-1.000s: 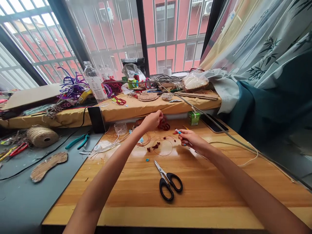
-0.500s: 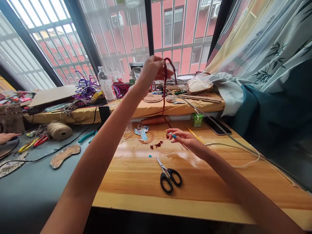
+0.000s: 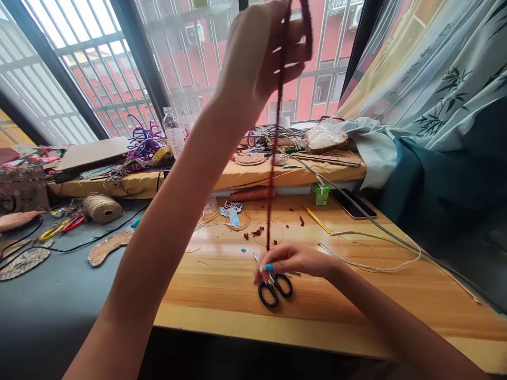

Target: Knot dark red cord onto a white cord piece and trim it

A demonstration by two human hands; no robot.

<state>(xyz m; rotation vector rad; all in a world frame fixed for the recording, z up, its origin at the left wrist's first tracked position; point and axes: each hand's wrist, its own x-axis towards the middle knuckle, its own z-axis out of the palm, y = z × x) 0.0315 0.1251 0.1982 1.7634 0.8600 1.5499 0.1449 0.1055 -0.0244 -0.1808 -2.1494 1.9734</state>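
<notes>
- Clearly, the left grip (image 3: 259,47) is high in front of the barred glass window (image 3: 174,68), pinched on a dark red, fuzzy yarn cord (image 3: 271,184); its other fingers stand somewhat apart.
- The cord falls almost straight from the left grip to the right grip (image 3: 293,260), and a short length hangs beside the left fingers.
- The right grip is low over the light brown wooden desk (image 3: 222,301), its fingers bent at the cord's lower end; they are blurred, so I cannot tell if they are closed on it.
- Just under the right grip lie scissors with black handles (image 3: 274,288), partly covered.
- Beyond the right grip are small dark red scraps (image 3: 254,233).
</notes>
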